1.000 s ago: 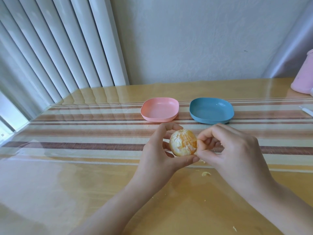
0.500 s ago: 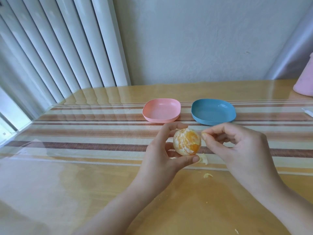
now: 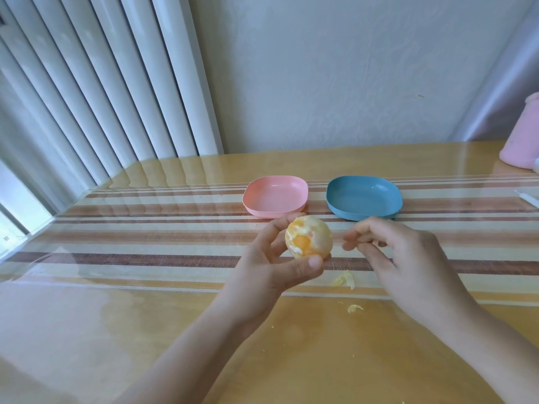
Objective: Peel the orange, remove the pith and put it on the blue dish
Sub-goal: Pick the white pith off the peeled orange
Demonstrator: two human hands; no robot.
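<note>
Gripping orange (image 3: 309, 239) in left hand (image 3: 271, 272), right hand (image 3: 408, 258) beside, blurred, possibly pinching something

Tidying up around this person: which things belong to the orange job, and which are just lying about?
Job: orange, left hand holding it, right hand, blue dish, pith scraps.
Lying about: pink dish, pink container, white object at right edge.

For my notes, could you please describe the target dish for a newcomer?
Across the table runs a striped runner; on it, two shallow dishes sit side by side. The target is the blue dish on the right; its neighbour is the pink dish.
</note>
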